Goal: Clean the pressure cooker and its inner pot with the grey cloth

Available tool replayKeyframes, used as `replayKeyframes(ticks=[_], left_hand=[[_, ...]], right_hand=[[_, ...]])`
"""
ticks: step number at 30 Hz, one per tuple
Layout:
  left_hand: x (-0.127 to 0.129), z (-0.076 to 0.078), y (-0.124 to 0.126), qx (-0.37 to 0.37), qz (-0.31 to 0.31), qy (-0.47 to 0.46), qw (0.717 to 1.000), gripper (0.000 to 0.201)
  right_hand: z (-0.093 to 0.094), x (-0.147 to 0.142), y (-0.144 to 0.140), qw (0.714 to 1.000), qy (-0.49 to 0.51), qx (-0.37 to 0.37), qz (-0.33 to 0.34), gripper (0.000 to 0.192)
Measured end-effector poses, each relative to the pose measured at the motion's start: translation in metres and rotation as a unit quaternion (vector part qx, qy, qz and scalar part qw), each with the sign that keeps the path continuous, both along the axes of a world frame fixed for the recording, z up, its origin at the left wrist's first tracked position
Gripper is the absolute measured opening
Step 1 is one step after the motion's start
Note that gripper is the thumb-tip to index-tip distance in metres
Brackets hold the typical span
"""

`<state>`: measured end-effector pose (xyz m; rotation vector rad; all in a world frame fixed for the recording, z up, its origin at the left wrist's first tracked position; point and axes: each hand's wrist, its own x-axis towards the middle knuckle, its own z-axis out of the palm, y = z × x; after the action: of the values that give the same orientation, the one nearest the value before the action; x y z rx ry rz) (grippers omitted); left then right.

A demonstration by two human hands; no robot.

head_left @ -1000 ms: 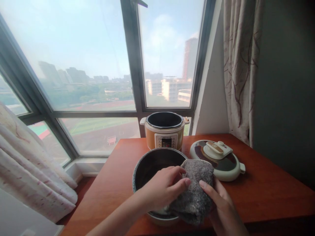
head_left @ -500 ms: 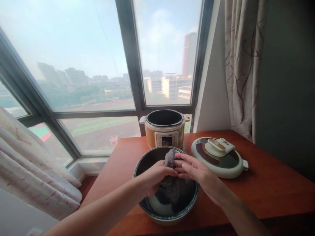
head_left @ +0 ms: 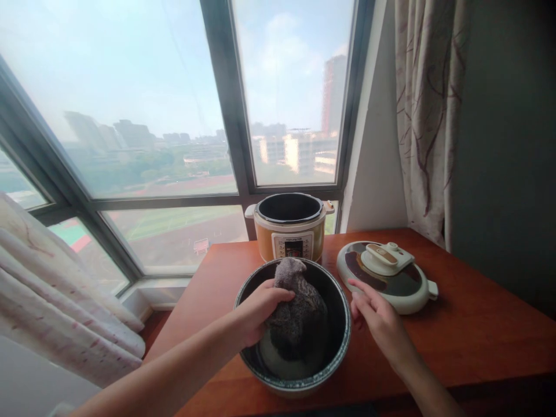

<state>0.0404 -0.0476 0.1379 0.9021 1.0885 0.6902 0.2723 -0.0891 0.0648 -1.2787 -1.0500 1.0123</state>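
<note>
My left hand (head_left: 264, 310) is closed around a grey cloth (head_left: 297, 298), thumb on top, and holds it over the dark inner pot (head_left: 341, 330). The cloth's lower part hangs down inside the pot. Just right of the pot's rim is my right hand (head_left: 373, 315), apart from the cloth, its index finger stretched out and the others partly curled, with nothing seen in it. Behind the pot stands the orange and cream pressure cooker body (head_left: 267, 237), its top uncovered. The cooker lid (head_left: 417, 295), cream with a dark top, lies to the right.
The reddish-brown wooden table (head_left: 478, 324) carries all of these. Large windows with a dark frame (head_left: 165, 202) rise behind it. A patterned curtain (head_left: 56, 313) hangs at the left, and another curtain (head_left: 428, 116) at the right by the wall.
My right hand has moved away from the cloth to the right, beyond the pot's rim. More of the cloth now shows, still in my left hand.
</note>
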Motion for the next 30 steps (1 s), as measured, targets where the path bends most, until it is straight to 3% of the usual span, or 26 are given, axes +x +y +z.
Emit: replayKeyframes(ticks=[3, 7, 14, 21, 28, 30], left_hand=[[0.018, -0.009, -0.010, -0.003, -0.026, 0.003, 1.000, 0.030], [0.044, -0.020, -0.018, 0.014, -0.103, 0.041, 0.994, 0.038], [0.056, -0.018, -0.006, 0.005, -0.157, 0.076, 0.985, 0.059], [0.062, -0.040, 0.001, 0.040, -0.138, 0.168, 0.975, 0.036], [0.071, -0.052, 0.000, 0.043, -0.103, 0.207, 0.972, 0.040], [0.072, -0.054, -0.001, 0.073, -0.119, 0.177, 0.974, 0.043]], right_hand=[[-0.011, -0.008, -0.003, 0.999, -0.006, -0.031, 0.006, 0.061], [-0.020, -0.014, -0.001, 1.000, 0.011, -0.002, -0.029, 0.058], [-0.030, -0.017, 0.000, 0.999, -0.010, 0.026, -0.038, 0.057], [-0.025, -0.023, -0.004, 0.998, -0.030, 0.036, -0.036, 0.053], [-0.031, -0.024, -0.005, 0.999, -0.017, 0.040, -0.030, 0.055], [-0.033, -0.025, -0.005, 0.998, -0.017, 0.042, -0.041, 0.054]])
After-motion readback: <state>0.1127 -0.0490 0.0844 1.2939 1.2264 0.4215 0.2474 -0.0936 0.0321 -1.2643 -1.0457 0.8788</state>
